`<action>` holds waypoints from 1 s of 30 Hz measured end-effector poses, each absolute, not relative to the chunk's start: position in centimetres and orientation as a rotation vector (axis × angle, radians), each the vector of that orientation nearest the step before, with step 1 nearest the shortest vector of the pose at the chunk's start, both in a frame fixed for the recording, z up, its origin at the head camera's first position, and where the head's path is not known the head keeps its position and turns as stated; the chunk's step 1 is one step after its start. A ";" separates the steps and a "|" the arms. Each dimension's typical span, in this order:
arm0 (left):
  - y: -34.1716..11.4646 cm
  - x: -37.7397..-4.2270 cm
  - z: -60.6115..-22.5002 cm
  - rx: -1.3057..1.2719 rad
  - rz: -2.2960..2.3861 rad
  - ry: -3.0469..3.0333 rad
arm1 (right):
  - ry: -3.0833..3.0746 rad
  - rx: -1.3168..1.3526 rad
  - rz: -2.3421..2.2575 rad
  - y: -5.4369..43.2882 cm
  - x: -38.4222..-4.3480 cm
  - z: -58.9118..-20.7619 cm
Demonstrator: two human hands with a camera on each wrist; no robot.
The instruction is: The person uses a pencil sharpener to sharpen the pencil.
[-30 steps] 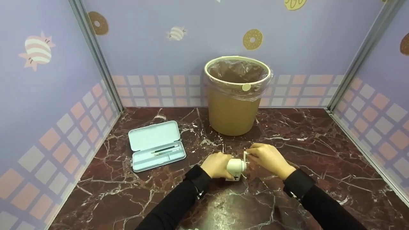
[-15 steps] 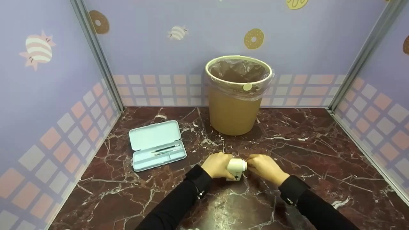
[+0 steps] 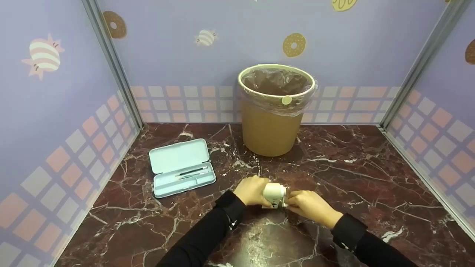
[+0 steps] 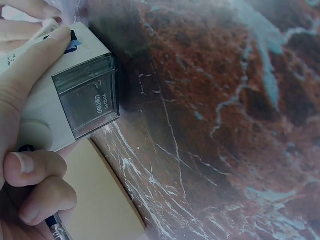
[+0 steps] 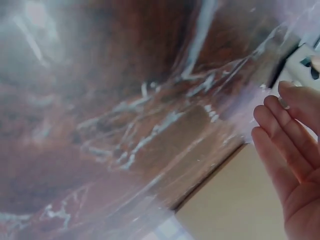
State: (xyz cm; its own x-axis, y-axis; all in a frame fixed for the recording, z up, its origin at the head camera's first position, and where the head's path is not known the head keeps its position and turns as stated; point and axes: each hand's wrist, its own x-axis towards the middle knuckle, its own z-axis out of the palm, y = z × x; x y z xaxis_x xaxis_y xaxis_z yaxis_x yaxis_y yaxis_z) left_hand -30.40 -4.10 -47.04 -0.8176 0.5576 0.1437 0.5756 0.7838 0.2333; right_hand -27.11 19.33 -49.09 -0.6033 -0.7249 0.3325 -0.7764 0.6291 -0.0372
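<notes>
A white crank pencil sharpener [image 3: 273, 195] with a dark see-through shavings drawer [image 4: 89, 97] is on the marble-patterned tabletop. My left hand [image 3: 251, 191] grips its body, the thumb lying along the side. In the left wrist view, a dark pencil [image 4: 51, 220] with a silver ferrule runs beneath the curled fingers, close to the sharpener. The pencil's other end is hidden. My right hand [image 3: 313, 208] pinches the small crank handle [image 4: 50, 23] between thumb and fingertips, at the low side of its circle in the head view.
A light-blue pencil case [image 3: 180, 155] lies open to the left, with several thin pencils [image 3: 192, 172] in its tray. Behind the sharpener stands a tan waste bin [image 3: 271, 129] lined with a clear bag. Patterned panels wall in the table.
My right hand has swung the crank from up top, round to its lower side, coming down and nearer the body. The left hand keeps its hold on the sharpener.
</notes>
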 end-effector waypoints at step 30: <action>-4.0 -30.4 -46.9 -0.940 -0.370 -2.898 | -2.473 1.152 0.343 19.7 -28.1 -42.8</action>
